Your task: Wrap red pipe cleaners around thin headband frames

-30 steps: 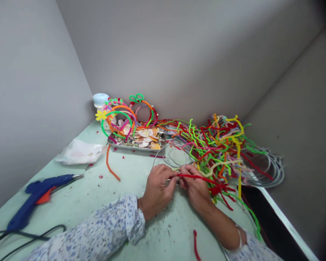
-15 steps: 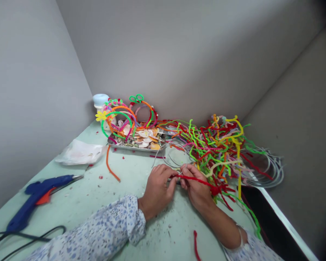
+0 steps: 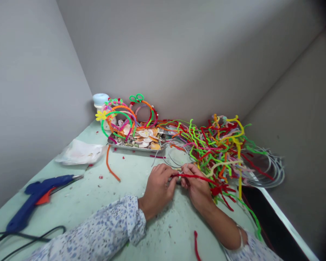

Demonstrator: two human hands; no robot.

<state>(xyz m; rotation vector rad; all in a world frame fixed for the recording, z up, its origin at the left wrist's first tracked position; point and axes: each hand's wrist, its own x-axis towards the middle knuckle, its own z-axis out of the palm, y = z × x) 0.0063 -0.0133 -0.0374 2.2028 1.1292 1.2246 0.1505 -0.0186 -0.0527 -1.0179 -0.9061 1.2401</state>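
Close together over the table's middle, both hands are closed at the near end of a red pipe cleaner (image 3: pixel 197 176). My left hand (image 3: pixel 161 187) pinches its tip between thumb and fingers. My right hand (image 3: pixel 197 186) has its fingers bent around a thin grey wire (image 3: pixel 186 167), and the red pipe cleaner runs across its fingers to the right. Just behind them, loops of grey wire (image 3: pixel 170 154) rise from the table. What lies between the fingertips is partly hidden. A large tangle of coloured pipe cleaners (image 3: pixel 206 145) is beyond my right hand.
A metal tray (image 3: pixel 136 148) of shells stands at the back, with pipe-cleaner headbands (image 3: pixel 125 108) on it and a blue-lidded bottle (image 3: pixel 100 99) behind. A blue glue gun (image 3: pixel 43 192) with its cable lies left, near a white plastic bag (image 3: pixel 81 152). Coiled wire (image 3: pixel 274 170) sits right.
The hands stay nearly in place. The red pipe cleaner's stretch between them has shifted slightly, and my right fingers have moved a little.
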